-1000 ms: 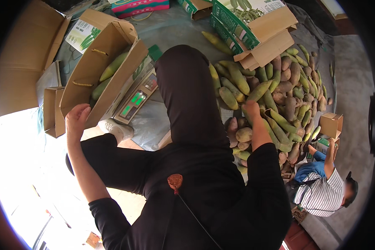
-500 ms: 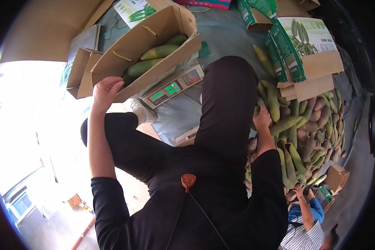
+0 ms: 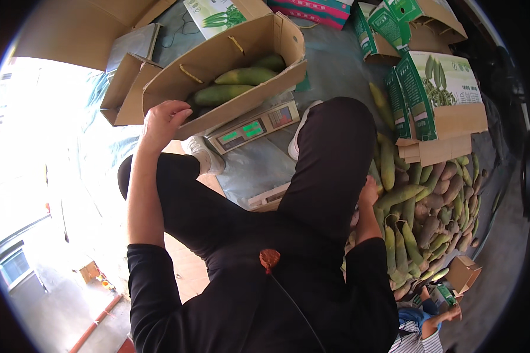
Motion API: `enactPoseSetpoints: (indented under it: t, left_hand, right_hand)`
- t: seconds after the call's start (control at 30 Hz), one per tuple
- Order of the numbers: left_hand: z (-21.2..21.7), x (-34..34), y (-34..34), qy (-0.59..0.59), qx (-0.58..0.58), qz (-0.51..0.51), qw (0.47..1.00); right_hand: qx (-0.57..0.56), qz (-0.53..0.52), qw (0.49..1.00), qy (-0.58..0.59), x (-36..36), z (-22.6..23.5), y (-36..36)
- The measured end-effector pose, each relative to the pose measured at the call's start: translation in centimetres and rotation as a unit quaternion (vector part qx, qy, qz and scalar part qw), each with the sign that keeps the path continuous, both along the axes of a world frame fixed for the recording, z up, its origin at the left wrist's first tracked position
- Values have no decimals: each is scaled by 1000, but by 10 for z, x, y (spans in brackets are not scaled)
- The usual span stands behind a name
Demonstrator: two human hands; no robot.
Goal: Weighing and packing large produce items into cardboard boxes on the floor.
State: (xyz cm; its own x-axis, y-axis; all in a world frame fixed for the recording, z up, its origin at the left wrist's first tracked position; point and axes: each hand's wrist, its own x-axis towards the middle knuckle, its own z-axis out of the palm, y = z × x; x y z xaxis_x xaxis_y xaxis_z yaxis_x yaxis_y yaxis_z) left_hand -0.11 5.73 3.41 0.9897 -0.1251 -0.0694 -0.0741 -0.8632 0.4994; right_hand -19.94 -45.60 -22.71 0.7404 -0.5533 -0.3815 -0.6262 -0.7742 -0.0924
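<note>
My left hand (image 3: pixel 164 125) is at the left end of a long open cardboard box (image 3: pixel 229 106), its fingers bent over the near corner and pinched on the rim. Inside the box lie several long green radishes (image 3: pixel 245 76). Beneath it is a digital scale (image 3: pixel 254 129) with a lit green display. My right hand (image 3: pixel 368 192) is beside my raised knee, at the near edge of a heap of radishes (image 3: pixel 409 206). Its fingers are curled against a green radish (image 3: pixel 376 173), partly hidden by my leg.
Green and white printed cartons (image 3: pixel 433 100) stand behind the heap. A smaller open box (image 3: pixel 126 94) adjoins the left end of the long one. At lower right, another person (image 3: pixel 424 326) works near a small carton (image 3: pixel 463 274). A pink carton (image 3: pixel 312 10) lies at the back.
The whole view has shifted, so the box appears farther right and the heap lower. My hands keep nearly the same places against them. The other person's arm has moved toward the small carton.
</note>
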Motion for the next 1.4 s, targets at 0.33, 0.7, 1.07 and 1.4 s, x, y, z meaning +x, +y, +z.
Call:
enactPoseSetpoints:
  t: [0.33, 0.7, 1.07, 1.4]
  left_hand:
    - [11, -3, -4, -16, -19, -8, 1000]
    - [13, -4, -2, -30, -33, -16, 999]
    - [8, 1, 7, -91, -53, 65, 992]
    - [6, 2, 9, -48, -70, 60, 995]
  right_hand:
    - [337, -115, 820, -448, 50, 114, -36]
    - [488, 68, 651, -577, 192, 317, 73]
    - [571, 166, 706, -384, 257, 299, 215]
    - [436, 16, 800, -411, 177, 227, 49]
